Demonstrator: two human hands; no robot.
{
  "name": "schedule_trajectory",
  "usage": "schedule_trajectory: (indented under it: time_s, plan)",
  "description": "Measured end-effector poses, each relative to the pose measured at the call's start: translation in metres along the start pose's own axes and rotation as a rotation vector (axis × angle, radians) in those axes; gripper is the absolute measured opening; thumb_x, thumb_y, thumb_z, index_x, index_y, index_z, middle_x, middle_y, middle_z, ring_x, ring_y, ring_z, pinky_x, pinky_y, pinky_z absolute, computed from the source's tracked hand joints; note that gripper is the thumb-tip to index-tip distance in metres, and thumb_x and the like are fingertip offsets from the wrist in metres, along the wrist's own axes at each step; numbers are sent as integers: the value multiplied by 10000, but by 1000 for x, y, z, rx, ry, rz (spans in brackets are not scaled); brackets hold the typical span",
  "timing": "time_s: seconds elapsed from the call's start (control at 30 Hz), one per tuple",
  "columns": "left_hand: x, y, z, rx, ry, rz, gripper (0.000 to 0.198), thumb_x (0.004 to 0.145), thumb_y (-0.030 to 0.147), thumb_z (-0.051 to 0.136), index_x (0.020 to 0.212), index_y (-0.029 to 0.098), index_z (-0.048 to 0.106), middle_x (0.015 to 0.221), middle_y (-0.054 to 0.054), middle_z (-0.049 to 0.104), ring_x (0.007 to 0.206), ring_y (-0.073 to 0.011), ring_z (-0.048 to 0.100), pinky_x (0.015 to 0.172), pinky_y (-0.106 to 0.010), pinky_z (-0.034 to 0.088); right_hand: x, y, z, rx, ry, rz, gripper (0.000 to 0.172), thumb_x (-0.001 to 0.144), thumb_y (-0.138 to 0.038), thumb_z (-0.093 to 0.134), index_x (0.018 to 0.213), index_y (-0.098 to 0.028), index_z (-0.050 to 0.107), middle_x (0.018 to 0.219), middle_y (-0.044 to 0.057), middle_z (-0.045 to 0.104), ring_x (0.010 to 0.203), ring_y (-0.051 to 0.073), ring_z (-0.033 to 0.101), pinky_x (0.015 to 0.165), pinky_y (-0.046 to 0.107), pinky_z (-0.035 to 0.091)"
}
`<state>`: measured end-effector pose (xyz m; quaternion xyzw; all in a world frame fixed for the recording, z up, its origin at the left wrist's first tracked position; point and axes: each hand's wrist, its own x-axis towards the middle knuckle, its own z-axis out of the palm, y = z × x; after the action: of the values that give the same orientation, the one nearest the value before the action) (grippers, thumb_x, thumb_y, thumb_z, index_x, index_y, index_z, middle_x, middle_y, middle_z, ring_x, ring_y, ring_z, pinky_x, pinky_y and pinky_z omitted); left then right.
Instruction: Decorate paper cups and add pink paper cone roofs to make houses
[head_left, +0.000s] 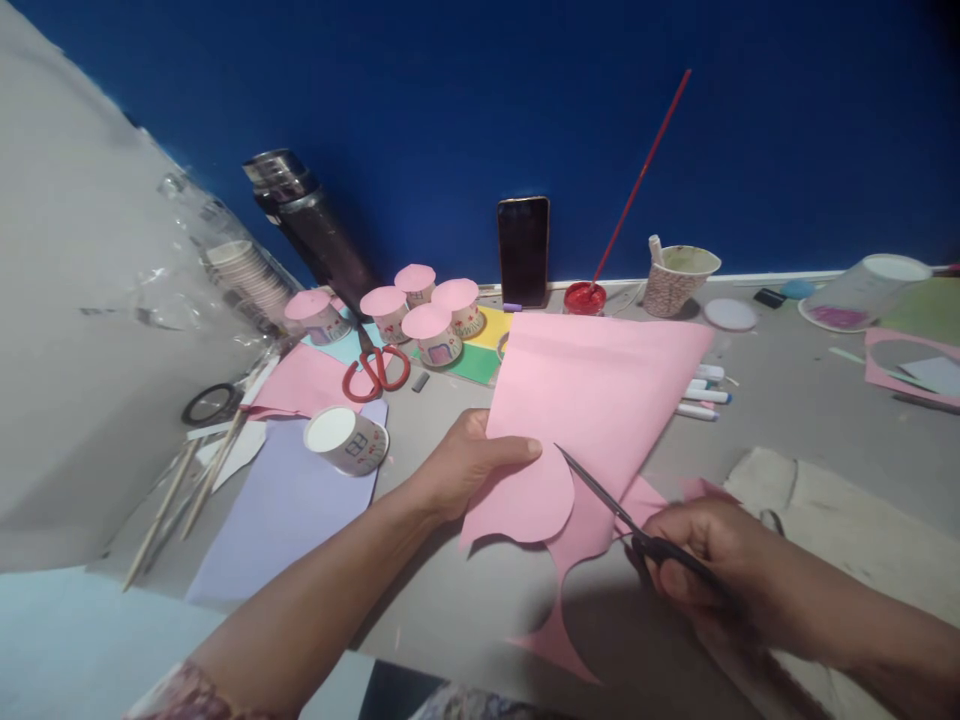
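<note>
My left hand (465,462) grips the near left edge of a large pink paper sheet (600,390), thumb lying on top, and holds it above the grey table (810,400). A rounded, partly cut shape hangs from the sheet just below that thumb. My right hand (712,570) is closed on the handles of black scissors (607,495), whose thin blades point up-left into the cut in the sheet. Pink offcuts hang below the sheet near the table's front edge.
Several paper cups with pink lids (427,310) stand at the back left beside red scissors (375,370). A phone (523,250) leans on the blue wall, with a red paint pot and brush (585,296), a patterned cup (679,278), markers (701,390), a lying cup (346,440) on lilac paper, and wooden sticks (187,480).
</note>
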<state>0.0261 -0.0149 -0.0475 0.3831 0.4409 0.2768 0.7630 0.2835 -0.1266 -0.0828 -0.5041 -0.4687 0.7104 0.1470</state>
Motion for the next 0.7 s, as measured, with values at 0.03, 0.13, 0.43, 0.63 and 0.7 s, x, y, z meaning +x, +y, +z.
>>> schedule_trajectory:
  time_s: [0.03, 0.13, 0.43, 0.63, 0.7]
  plan:
    - [0, 0, -1, 3, 0, -3, 396, 536, 295, 962, 809, 94, 756, 742, -63, 744, 639, -184, 681, 606, -285, 543, 0, 1, 0, 5, -7, 0, 783, 670, -961, 661, 653, -198, 482, 541, -48, 444, 506, 81, 327, 485, 248, 187]
    - [0, 0, -2, 16, -5, -4, 392, 538, 294, 956, 806, 90, 757, 739, -69, 741, 640, -188, 682, 605, -287, 545, 1, 5, -1, 25, -12, -7, 764, 679, -937, 685, 664, -198, 493, 545, -59, 417, 504, 76, 297, 471, 249, 168]
    - [0, -1, -2, 51, -10, -17, 393, 535, 272, 949, 824, 78, 765, 731, -66, 730, 617, -183, 676, 576, -278, 530, 3, 4, -1, 45, -20, -31, 765, 660, -923, 721, 686, -179, 545, 555, -57, 435, 511, 70, 302, 460, 235, 175]
    - [0, -2, -3, 54, -12, -17, 408, 536, 288, 952, 831, 74, 768, 735, -66, 729, 620, -181, 676, 586, -285, 537, 2, 1, 0, 62, -15, -29, 784, 646, -949, 700, 676, -189, 510, 543, -47, 460, 491, 70, 339, 443, 229, 178]
    - [1, -2, -4, 67, -11, -16, 400, 536, 287, 951, 822, 80, 764, 736, -60, 726, 621, -177, 672, 583, -280, 533, 1, 0, 0, 55, -18, -30, 776, 658, -940, 702, 679, -186, 521, 539, -53, 446, 487, 66, 322, 439, 228, 172]
